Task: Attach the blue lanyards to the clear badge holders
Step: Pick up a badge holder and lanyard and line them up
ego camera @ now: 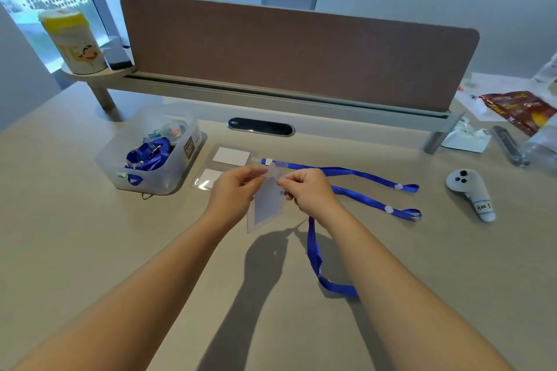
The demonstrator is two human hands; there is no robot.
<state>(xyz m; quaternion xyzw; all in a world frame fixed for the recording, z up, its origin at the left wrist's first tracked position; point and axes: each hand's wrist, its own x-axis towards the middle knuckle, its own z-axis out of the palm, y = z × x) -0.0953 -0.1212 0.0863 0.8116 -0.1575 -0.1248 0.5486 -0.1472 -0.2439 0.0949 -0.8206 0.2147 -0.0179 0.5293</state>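
Note:
A clear badge holder (265, 208) with a white card hangs above the desk, pinched at its top edge by my left hand (238, 190). My right hand (307, 190) pinches the clip end of a blue lanyard (315, 256) against the holder's top; the strap droops down to the desk. Two more clear badge holders (224, 164) lie flat behind my hands. Another blue lanyard (355, 173) lies stretched to the right, one end by a holder. A second strap (388, 208) lies below it.
A translucent bin (180, 172) with more blue lanyards (150, 156) stands at the left. A white controller (470, 190) lies at the right, snack bags (518, 108) and tissues beyond it. A brown divider screen (295, 51) closes off the back of the desk.

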